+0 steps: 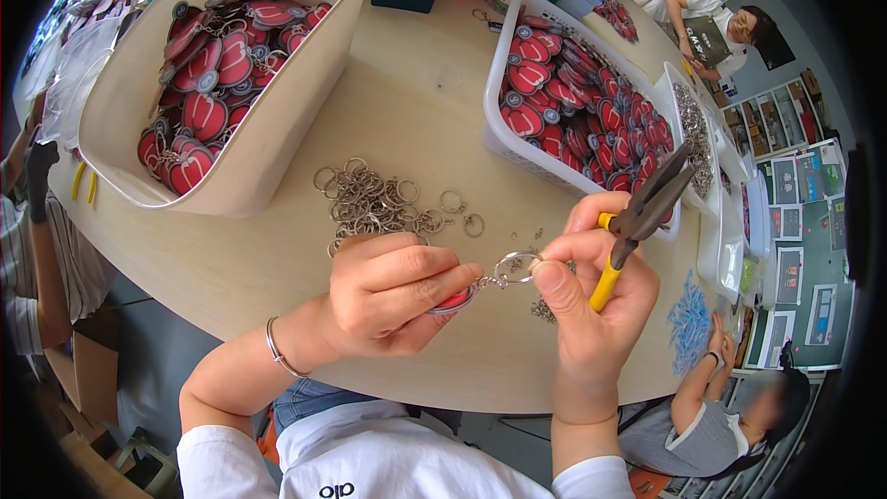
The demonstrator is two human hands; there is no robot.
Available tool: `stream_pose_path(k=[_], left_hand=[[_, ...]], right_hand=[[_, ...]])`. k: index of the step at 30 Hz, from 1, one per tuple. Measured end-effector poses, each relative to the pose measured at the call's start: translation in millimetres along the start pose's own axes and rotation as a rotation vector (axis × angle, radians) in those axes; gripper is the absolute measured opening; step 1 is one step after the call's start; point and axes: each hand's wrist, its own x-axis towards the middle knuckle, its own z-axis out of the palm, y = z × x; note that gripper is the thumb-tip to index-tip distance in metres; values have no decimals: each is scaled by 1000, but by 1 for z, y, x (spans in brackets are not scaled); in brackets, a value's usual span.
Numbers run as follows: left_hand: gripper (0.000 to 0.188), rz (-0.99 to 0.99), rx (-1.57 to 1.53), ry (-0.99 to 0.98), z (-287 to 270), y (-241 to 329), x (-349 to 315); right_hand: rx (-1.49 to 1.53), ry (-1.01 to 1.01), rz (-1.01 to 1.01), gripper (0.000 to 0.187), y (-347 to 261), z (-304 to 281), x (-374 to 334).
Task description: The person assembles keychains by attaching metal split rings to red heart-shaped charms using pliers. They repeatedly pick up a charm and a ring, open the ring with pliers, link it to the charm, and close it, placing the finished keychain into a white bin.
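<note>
My left hand [397, 291] is closed, pinching a red, dark-edged keychain charm [453, 301], mostly covered by the fingers. A short metal chain runs from the charm to a silver split key ring [511, 268]. Between thumb and fingertips, my right hand [596, 291] grips the far side of this ring. Yellow-handled pliers [637, 217] also rest in my right hand, their dark jaws pointing up and away. Beyond my left hand lies a pile of metal key rings [370, 203]. Small metal links [542, 310] are partly hidden behind my right hand.
A tall cream bin [305, 102] of red charms stands at left. Another white basket [494, 120] of them sits at far right, beside a tray of metal parts [693, 129]. Blue strips [689, 323] lie near a seated person [711, 416]. Other people work around the table.
</note>
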Motion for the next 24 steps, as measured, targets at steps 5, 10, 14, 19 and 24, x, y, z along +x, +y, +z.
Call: stream_pose_path(k=[5, 10, 14, 19, 24], left_hand=[[38, 31, 26, 31, -1, 0, 1], [42, 105, 85, 26, -9, -1, 3], [42, 133, 102, -21, -15, -1, -1], [47, 159, 98, 11, -12, -2, -1], [42, 124, 90, -57, -16, 0, 0]], right_hand=[[-31, 16, 9, 16, 1, -3, -1], [-158, -43, -22, 25, -1, -15, -11], [-416, -281, -157, 30, 10, -30, -22], [-569, -368, -234, 28, 9, -33, -25], [-604, -399, -299, 27, 12, -37, -24]])
